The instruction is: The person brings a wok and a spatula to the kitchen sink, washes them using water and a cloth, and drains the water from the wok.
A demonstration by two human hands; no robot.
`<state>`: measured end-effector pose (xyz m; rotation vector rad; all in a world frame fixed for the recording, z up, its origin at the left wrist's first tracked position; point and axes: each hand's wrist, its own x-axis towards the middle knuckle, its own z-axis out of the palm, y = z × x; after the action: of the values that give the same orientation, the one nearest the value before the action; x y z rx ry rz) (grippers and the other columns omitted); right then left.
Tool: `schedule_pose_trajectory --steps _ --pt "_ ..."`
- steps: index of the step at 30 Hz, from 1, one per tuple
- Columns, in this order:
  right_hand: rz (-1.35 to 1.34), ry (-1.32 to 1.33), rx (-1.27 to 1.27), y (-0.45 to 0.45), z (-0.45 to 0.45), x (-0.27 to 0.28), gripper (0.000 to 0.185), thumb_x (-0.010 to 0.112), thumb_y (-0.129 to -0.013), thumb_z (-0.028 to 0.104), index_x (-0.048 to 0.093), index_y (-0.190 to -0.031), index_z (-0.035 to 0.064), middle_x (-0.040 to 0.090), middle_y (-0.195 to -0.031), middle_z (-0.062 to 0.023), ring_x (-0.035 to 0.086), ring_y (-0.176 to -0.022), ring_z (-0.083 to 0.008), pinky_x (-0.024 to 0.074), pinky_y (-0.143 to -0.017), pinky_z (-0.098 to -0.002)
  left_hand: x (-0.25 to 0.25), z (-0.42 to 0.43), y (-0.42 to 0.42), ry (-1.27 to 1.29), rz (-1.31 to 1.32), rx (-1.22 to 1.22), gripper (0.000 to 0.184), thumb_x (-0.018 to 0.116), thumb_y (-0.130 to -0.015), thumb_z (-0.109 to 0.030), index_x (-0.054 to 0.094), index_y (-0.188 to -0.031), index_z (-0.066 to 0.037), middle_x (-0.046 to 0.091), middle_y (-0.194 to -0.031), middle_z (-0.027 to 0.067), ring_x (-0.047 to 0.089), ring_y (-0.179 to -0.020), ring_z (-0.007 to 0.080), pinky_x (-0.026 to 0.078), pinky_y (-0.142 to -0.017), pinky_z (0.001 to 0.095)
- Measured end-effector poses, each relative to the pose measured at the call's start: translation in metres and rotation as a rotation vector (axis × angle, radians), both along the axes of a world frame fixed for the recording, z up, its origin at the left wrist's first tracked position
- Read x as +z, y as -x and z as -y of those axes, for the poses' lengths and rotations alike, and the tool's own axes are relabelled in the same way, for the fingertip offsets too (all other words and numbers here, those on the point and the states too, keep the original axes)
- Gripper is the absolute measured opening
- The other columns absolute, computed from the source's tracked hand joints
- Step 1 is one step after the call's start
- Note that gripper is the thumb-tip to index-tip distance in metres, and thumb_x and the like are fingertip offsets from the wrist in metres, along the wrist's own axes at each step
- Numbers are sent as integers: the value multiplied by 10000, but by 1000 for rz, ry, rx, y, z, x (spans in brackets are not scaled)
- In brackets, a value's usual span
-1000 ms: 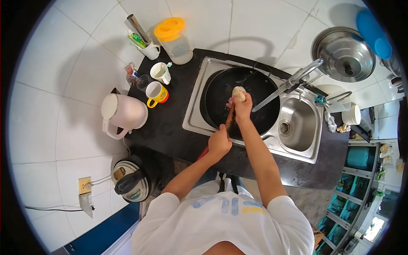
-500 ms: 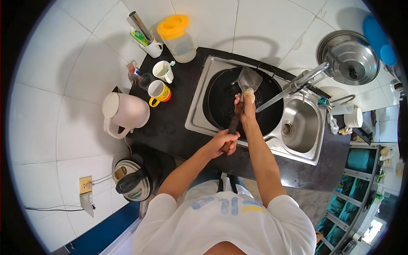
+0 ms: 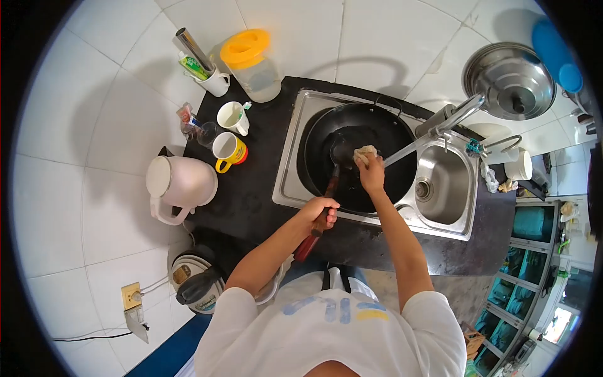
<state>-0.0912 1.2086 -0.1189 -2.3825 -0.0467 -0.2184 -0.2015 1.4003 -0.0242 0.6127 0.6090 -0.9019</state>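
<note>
My left hand (image 3: 322, 212) is closed around the handle of a spatula (image 3: 331, 182), whose reddish end sticks out below the fist. The spatula's dark blade rests inside a black wok (image 3: 392, 188), which sits in the larger basin of the steel sink. In my right hand (image 3: 372, 173) is a crumpled pale cloth (image 3: 364, 154), held over the wok just right of the blade. Cloth and spatula handle are apart. From the right, the faucet (image 3: 443, 129) reaches toward the wok, close to my right hand.
A smaller steel basin (image 3: 445, 185) adjoins on the right. On the dark counter (image 3: 251, 201) to the left are a kettle (image 3: 182, 185), a yellow mug (image 3: 230, 149), white cups and a yellow-lidded jug (image 3: 254, 66). A steel lid (image 3: 510, 81) hangs at the upper right.
My right hand has moved off the spatula, to the right and slightly down, with the cloth. The spatula blade has turned and dropped lower in the wok. My left hand has shifted slightly left.
</note>
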Motion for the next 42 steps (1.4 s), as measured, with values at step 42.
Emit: schedule_pose_trajectory --steps 42 --pt "32 -305 165 -31 -29 38 442 650 -761 43 579 -1197 71 515 -1165 -205 541 -1053 -390 448 -917 -410 13 18 22 -396 190 49 240 589 -782 16 400 -871 -101 469 -564 26 465 -392 136 357 -344 287"
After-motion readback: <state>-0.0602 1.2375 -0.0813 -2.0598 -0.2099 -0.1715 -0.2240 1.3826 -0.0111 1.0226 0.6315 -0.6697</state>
